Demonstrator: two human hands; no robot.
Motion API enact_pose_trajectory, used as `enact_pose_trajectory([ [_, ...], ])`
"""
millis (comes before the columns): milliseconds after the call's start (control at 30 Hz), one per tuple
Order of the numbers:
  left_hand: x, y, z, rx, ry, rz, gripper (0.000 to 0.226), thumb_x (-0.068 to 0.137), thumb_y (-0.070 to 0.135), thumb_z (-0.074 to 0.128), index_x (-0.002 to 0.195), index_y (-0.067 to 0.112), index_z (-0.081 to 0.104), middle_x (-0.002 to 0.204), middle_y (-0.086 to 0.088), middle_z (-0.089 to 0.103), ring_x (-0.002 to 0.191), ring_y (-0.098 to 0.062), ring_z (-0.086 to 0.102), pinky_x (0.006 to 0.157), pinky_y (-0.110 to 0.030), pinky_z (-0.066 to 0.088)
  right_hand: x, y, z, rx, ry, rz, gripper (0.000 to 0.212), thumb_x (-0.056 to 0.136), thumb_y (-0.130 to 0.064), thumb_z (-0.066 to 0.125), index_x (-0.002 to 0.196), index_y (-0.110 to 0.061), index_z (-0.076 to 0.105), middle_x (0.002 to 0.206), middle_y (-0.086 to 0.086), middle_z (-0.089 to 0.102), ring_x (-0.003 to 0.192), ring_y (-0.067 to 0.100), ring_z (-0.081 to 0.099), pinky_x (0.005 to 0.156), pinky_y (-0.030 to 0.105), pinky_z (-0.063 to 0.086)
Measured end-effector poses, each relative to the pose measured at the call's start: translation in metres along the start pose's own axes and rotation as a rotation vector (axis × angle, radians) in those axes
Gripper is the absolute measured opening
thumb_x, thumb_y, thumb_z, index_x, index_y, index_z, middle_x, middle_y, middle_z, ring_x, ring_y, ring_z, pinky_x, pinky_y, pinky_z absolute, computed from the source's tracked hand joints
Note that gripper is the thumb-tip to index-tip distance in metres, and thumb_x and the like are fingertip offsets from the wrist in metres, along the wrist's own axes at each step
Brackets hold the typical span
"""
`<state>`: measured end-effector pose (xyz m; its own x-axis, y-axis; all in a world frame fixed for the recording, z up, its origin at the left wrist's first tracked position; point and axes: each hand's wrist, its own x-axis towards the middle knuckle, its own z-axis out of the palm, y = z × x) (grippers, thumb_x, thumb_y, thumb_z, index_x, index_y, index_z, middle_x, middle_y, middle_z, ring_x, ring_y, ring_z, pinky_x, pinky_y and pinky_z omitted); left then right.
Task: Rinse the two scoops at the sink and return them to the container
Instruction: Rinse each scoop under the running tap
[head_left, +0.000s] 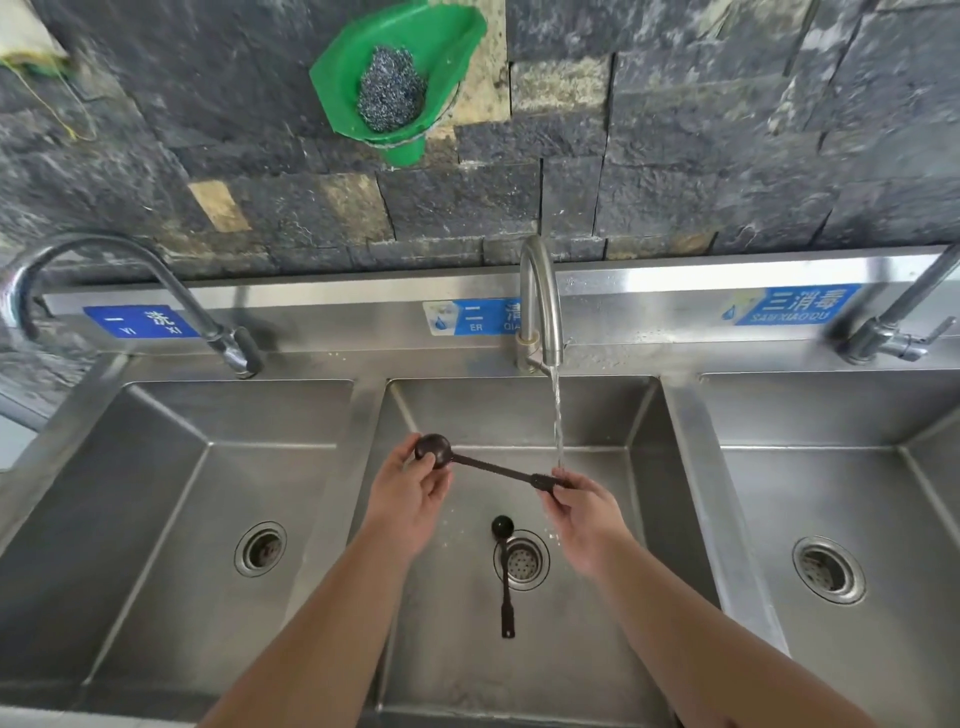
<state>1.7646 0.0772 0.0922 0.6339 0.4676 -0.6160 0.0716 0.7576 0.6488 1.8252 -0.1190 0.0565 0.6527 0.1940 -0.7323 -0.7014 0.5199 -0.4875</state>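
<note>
A dark long-handled scoop (488, 466) is held level over the middle sink basin (519, 410). My left hand (410, 496) grips its round bowl end, and my right hand (584, 512) pinches its handle end. Water runs from the middle tap (540, 296) and lands right at my right hand's fingers on the handle. A second dark scoop (505, 571) lies on the basin floor, bowl toward the wall, its handle crossing the drain strainer (522, 560). No container is in view.
Steel basins flank the middle one, left (171, 467) and right (831, 467), each with its own tap. A green holder (400, 67) with a steel-wool scourer hangs on the dark stone wall above. Blue labels run along the backsplash.
</note>
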Motion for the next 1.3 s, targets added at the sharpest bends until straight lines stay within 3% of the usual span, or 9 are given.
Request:
enact_pose_trajectory([
  [167,-0.001,-0.024,0.017,0.004,-0.058,-0.085,0.032,0.091,-0.008,0.052,0.109,0.016,0.063,0.113,-0.020,0.065,0.098,-0.028,0.068,0.071,-0.031,0.057,-0.011,-0.021,-0.031,0.053,0.050,-0.048,0.025,0.091,0.020,0.044,0.099,0.004,0.061,0.112,0.030,0.060,0.108,0.037,0.064,0.075,0.029,0.059],
  [467,-0.008,-0.077,0.066,-0.008,-0.159,-0.225,0.028,0.094,-0.007,0.049,0.110,0.012,0.059,0.110,-0.021,0.063,0.096,-0.030,0.066,0.078,-0.033,0.057,-0.034,-0.065,-0.092,0.178,0.083,-0.201,0.023,0.092,0.018,0.045,0.094,0.002,0.061,0.101,0.023,0.063,0.073,0.026,0.076,0.061,0.023,0.061],
  [733,-0.009,-0.101,0.085,0.019,-0.237,-0.281,0.031,0.096,-0.007,0.044,0.123,0.003,0.054,0.115,-0.020,0.064,0.098,-0.027,0.065,0.096,-0.038,0.049,-0.060,-0.079,-0.108,0.156,0.044,-0.289,0.026,0.092,0.017,0.042,0.092,-0.002,0.061,0.094,0.015,0.063,0.087,0.024,0.067,0.061,0.020,0.059],
  [833,-0.012,-0.100,0.084,0.186,-0.267,-0.287,0.028,0.093,-0.004,0.046,0.109,0.011,0.064,0.093,-0.011,0.072,0.080,-0.022,0.070,0.079,-0.032,0.052,-0.071,-0.078,-0.112,0.022,0.053,-0.355,0.028,0.092,0.016,0.046,0.090,-0.007,0.062,0.090,0.012,0.066,0.076,0.018,0.070,0.059,0.020,0.058],
  [900,-0.015,-0.099,0.085,0.322,-0.259,-0.255,0.030,0.094,-0.001,0.045,0.105,0.019,0.065,0.090,-0.008,0.072,0.067,-0.018,0.068,0.062,-0.027,0.044,-0.078,-0.076,-0.112,-0.143,0.072,-0.431,0.028,0.093,0.013,0.049,0.091,-0.011,0.064,0.086,0.011,0.068,0.065,0.013,0.069,0.058,0.020,0.057],
  [1000,-0.017,-0.097,0.090,0.361,-0.283,-0.223,0.033,0.094,-0.002,0.041,0.092,0.019,0.066,0.081,-0.008,0.066,0.055,-0.015,0.056,0.053,-0.024,0.031,-0.087,-0.071,-0.111,-0.272,0.053,-0.535,0.030,0.091,0.015,0.052,0.092,-0.011,0.067,0.084,0.011,0.071,0.063,0.013,0.069,0.059,0.020,0.057],
  [1133,-0.017,-0.094,0.095,0.362,-0.297,-0.210,0.030,0.095,0.000,0.043,0.083,0.019,0.063,0.071,-0.004,0.062,0.056,-0.015,0.055,0.053,-0.024,0.030,-0.102,-0.059,-0.112,-0.465,0.003,-0.671,0.042,0.084,0.017,0.059,0.081,-0.019,0.079,0.083,0.003,0.077,0.074,0.013,0.069,0.069,0.017,0.055],
  [1233,-0.016,-0.096,0.096,0.352,-0.299,-0.193,0.012,0.096,0.006,0.052,0.088,0.013,0.058,0.074,-0.011,0.061,0.056,-0.016,0.058,0.047,-0.022,0.045,-0.111,-0.047,-0.110,-0.640,-0.014,-0.828,0.047,0.080,0.021,0.063,0.073,-0.023,0.079,0.091,-0.010,0.079,0.087,0.003,0.072,0.078,0.008,0.050],
  [1300,-0.013,-0.095,0.095,0.345,-0.283,-0.175,0.015,0.094,-0.004,0.051,0.096,0.008,0.060,0.078,-0.015,0.064,0.068,-0.021,0.064,0.049,-0.021,0.053,-0.114,-0.038,-0.110,-0.710,-0.058,-0.905,0.044,0.077,0.026,0.061,0.075,-0.015,0.075,0.097,-0.011,0.078,0.091,0.003,0.072,0.083,0.008,0.049],
])
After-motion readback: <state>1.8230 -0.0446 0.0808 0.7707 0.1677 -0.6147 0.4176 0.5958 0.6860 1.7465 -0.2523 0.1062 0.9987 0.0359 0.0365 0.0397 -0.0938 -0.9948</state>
